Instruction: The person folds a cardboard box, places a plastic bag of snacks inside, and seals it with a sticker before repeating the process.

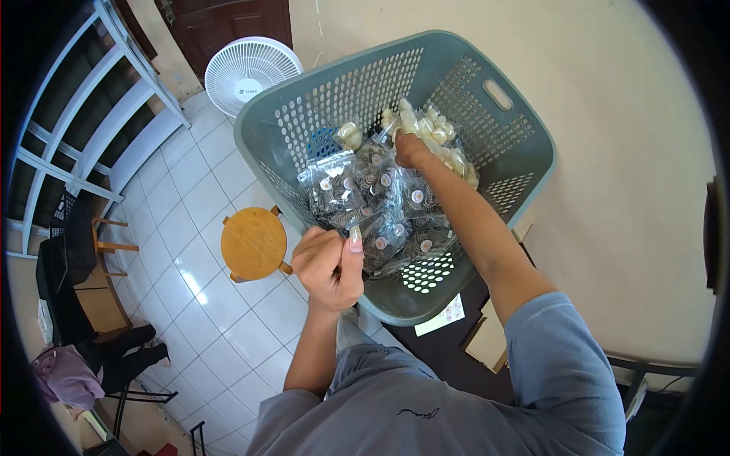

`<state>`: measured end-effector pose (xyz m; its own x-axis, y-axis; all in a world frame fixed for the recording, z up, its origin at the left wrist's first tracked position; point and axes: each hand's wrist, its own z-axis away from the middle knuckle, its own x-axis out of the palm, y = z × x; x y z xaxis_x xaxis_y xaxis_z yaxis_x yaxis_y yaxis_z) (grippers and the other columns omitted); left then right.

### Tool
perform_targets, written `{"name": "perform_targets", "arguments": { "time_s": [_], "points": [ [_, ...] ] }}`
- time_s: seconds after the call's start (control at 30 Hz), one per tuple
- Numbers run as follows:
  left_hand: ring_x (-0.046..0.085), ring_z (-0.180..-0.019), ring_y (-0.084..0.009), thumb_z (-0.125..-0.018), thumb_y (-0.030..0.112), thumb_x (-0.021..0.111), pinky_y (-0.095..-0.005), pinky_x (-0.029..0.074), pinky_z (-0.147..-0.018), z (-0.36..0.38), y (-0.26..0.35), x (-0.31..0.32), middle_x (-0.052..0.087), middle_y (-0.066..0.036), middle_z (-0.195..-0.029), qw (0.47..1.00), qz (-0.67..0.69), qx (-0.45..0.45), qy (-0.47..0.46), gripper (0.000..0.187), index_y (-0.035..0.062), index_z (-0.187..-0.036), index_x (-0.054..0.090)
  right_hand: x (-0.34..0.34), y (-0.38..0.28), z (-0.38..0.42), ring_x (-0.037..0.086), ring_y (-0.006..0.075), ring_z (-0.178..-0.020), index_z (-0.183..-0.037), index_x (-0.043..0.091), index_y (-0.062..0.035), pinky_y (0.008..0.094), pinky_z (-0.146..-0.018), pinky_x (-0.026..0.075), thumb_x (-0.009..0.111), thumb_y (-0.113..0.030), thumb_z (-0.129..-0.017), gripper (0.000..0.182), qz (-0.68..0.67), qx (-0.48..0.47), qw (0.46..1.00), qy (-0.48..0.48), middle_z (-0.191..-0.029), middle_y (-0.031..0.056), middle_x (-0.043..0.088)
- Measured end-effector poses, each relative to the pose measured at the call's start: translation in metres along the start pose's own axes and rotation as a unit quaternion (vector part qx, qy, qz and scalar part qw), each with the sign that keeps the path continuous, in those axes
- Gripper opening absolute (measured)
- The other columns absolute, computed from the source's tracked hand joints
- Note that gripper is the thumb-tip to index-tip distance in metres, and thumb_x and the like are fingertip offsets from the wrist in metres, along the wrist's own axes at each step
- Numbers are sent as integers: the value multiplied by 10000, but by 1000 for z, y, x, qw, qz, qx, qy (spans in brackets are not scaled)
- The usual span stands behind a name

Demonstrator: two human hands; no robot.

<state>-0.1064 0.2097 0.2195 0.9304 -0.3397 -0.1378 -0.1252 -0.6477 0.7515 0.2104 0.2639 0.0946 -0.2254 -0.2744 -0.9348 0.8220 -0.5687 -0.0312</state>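
A large grey-green plastic basket (pixel 395 305) with perforated walls holds clear bags of small dark items (pixel 331 201) with round labels, and bags of pale yellowish pieces (pixel 437 125) toward its far side. My left hand (pixel 328 266) is at the near left rim, its fingers curled and the thumb pressed over a small clear piece of plastic at a bag's edge. Inside the basket, my right hand (pixel 411 150) reaches down among the bags beside the pale pieces. Its fingers are mostly hidden there.
A white fan (pixel 251 76) stands behind the basket's left corner. A round wooden stool (pixel 253 243) is on the tiled floor to the left. At the lower left, a person (pixel 72 376) is beside dark furniture. Papers (pixel 441 317) lie under the basket.
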Motion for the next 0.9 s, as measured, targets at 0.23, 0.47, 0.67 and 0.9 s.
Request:
{"name": "perform_targets", "arguments": {
  "time_s": [0.23,0.47,0.67,0.9],
  "points": [
    [373,-433,-166,-865,45,570,-312,294,-502,-1,2,9,452,-47,-472,999,-1,-11,35,326,6,-546,515,-75,25,18,667,311,-879,-976,673,-51,390,-796,523,650,-258,-790,279,-104,-199,973,51,-947,179,695],
    [397,-443,-82,-978,188,524,-241,290,-456,6,15,-2,538,-38,-540,993,-4,-100,54,426,2,-596,557,-166,76,215,641,188,-929,-1052,578,-9,322,-808,530,484,-153,-976,188,-275,-134,925,226,-1035,92,659],
    [298,-428,-85,-1016,236,429,-242,218,-434,57,67,-7,395,-27,-503,948,193,-187,170,441,31,-629,476,-119,132,400,609,114,-828,-1019,577,-30,254,-700,476,500,-170,-987,163,-619,-94,734,263,-946,63,676],
    [406,-439,-67,-967,214,552,-214,288,-418,173,110,45,480,-13,-518,935,148,-265,-185,369,7,-664,583,27,179,509,623,112,-685,-871,550,13,263,-633,498,567,-68,-942,109,-600,4,748,285,-806,81,686]
  ]
}}
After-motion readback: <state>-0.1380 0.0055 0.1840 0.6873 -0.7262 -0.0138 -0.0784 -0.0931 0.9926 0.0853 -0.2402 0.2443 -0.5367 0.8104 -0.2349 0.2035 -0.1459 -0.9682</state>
